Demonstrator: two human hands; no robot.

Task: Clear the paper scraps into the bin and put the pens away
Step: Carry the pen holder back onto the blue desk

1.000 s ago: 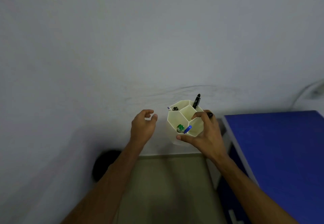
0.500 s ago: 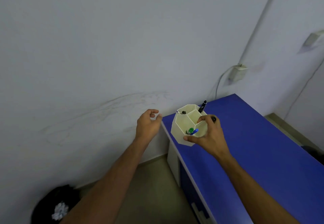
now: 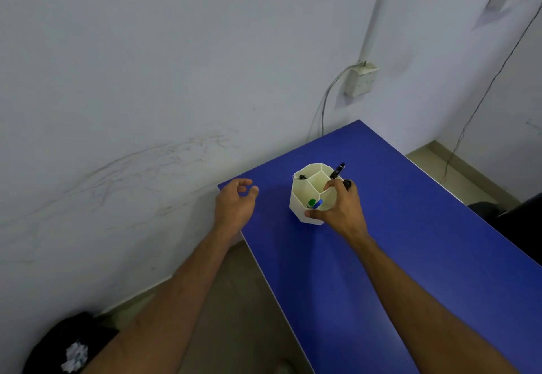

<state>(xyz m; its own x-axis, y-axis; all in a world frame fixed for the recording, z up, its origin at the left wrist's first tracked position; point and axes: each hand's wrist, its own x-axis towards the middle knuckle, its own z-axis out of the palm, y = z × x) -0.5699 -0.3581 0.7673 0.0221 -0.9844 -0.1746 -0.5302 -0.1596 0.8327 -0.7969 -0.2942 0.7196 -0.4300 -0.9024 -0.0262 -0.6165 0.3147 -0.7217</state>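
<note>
- The right hand (image 3: pixel 337 212) grasps the cream pen holder (image 3: pixel 311 195) from its near right side: thumb low on the outer wall, fingers hooked over the rim. Judged purpose: to carry or steady it over the blue desk (image 3: pixel 410 241).
- Whether the holder's base touches the desk cannot be told.
- The holder is split into compartments. A black pen (image 3: pixel 337 171) leans out of the far right cell; a blue pen (image 3: pixel 317 204) and a green-capped pen (image 3: pixel 311 202) sit in the near cell; a dark item shows at the far left cell.
- The left hand (image 3: pixel 234 203) is empty, fingers loosely curled, over the desk's left corner, apart from the holder.
- A black bin (image 3: pixel 52 344) sits on the floor at lower left with crumpled paper scraps (image 3: pixel 74 356) inside.
- No scraps or loose pens are visible on the desk. Judgement: task near complete.
</note>
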